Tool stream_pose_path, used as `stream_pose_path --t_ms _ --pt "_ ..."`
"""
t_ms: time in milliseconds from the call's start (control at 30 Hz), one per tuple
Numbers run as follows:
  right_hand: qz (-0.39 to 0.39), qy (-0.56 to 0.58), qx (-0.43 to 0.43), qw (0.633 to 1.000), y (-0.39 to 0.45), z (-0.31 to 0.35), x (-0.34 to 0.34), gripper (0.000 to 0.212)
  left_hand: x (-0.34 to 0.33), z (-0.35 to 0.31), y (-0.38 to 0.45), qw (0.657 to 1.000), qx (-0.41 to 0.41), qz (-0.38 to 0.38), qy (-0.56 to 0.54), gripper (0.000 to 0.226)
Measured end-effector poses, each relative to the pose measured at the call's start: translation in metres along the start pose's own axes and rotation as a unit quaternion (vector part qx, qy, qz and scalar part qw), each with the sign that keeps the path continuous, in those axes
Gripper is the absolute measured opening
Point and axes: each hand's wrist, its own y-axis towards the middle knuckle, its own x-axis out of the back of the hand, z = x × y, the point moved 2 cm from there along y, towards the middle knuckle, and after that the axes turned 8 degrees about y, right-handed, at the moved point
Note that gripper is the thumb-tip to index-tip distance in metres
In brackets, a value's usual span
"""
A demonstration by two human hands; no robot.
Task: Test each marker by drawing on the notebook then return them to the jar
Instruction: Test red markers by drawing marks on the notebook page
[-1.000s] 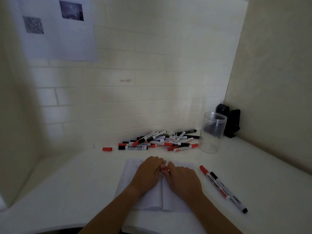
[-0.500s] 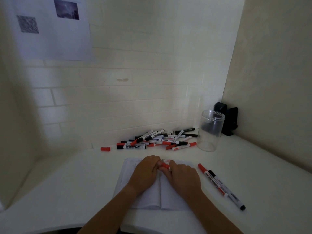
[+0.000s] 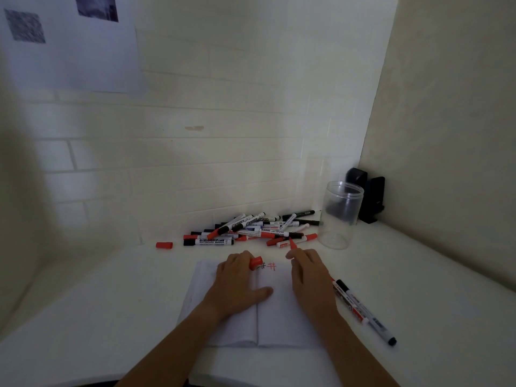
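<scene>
- While a loose red cap (image 3: 164,245) is lying alone at the far left of the white desk (image 3: 83,317), the left hand (image 3: 237,283) is resting on the open notebook (image 3: 275,322), its fingers pinching another red cap (image 3: 256,262) and its thumb lying flat across the fold.
- Red and black hash marks (image 3: 268,266) are showing on the page between the hands.
- The right hand (image 3: 308,277) is gripping an uncapped red marker (image 3: 293,244), tip pointing up and away.
- Behind, the marker pile (image 3: 251,230) is sitting against the wall.
- Two capped markers (image 3: 363,311) are lying just beside the notebook's right edge.
- The clear jar (image 3: 341,216) is standing upright, right of the pile.
</scene>
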Motion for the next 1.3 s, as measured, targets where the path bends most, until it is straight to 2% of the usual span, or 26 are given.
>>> stream_pose_path --t_ms 233,400,500,633,833,1000,1300 --pt "-0.016 0.134 -0.044 0.99 0.009 -0.006 -0.001 0.054 0.003 -0.002 0.001 1.0 0.004 0.012 0.012 0.062" --pt "-0.016 0.174 -0.112 0.978 0.021 0.005 -0.001 0.014 0.003 -0.003 0.002 1.0 0.015 0.025 0.01 0.065" --pt "-0.004 0.222 -0.17 0.96 0.024 0.01 -0.005 0.012 0.003 -0.002 0.002 0.999 0.013 0.028 0.01 0.064" --pt "0.0 0.312 -0.297 0.902 0.026 0.007 -0.01 0.019 0.003 -0.002 0.002 1.0 0.014 0.027 0.009 0.062" --pt "0.018 0.267 -0.309 0.913 0.019 0.006 -0.002 0.025 0.001 0.0 0.003 0.999 0.018 0.031 0.005 0.064" --pt "-0.019 0.231 -0.281 0.931 0.017 0.011 0.007 0.023 0.0 0.001 0.003 0.999 0.017 0.034 0.004 0.064" --pt "0.001 0.197 -0.303 0.932 0.014 0.01 0.004 0.027 -0.002 0.003 0.005 0.999 0.016 0.039 0.0 0.067"
